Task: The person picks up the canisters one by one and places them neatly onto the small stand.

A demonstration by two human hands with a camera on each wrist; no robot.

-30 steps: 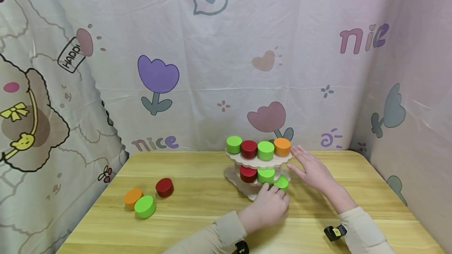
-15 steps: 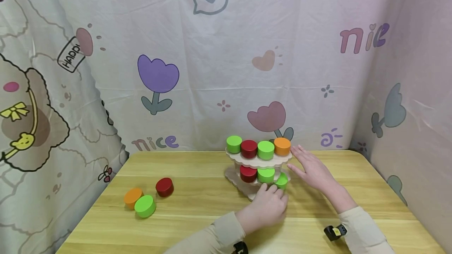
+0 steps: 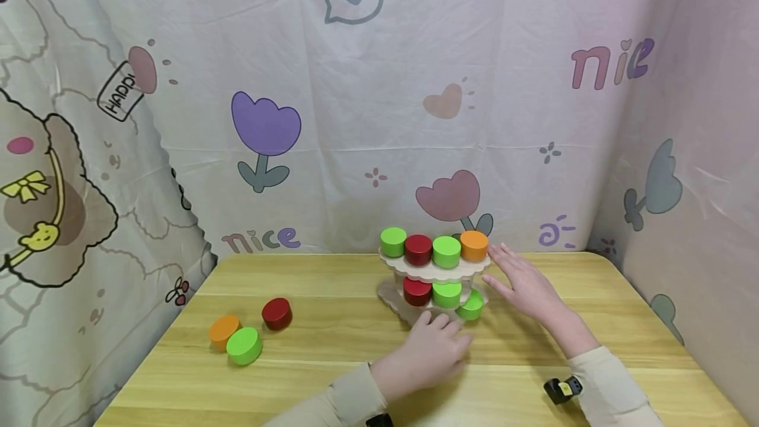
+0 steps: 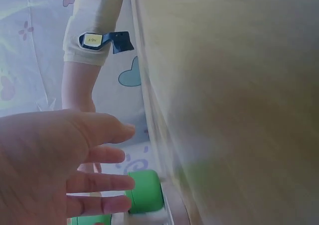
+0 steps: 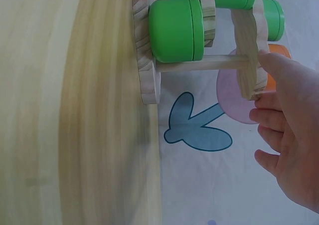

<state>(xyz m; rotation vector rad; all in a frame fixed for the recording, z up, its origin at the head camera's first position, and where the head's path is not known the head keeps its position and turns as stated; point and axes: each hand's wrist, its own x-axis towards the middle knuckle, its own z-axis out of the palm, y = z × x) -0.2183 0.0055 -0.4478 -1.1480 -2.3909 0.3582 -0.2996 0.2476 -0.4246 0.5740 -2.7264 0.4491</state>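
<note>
A wooden two-tier stand with scalloped edges holds several round blocks. On its lowest tier, at the right, sits a green round block, also close up in the right wrist view. My left hand is just in front of the stand, fingers extended and nothing in them; in the left wrist view its fingertips overlap a green round block. My right hand lies along the stand's right side, its straight fingers and thumb at the upper tier's edge, beside an orange round block.
To the left on the wooden table lie three loose round blocks: an orange one, a green one and a red one. A printed cloth hangs behind the table and along its sides.
My left hand has let go of the green round block at the stand's lower right and drawn back to the left, uncovering it. The block now sits level. My right hand stays put.
</note>
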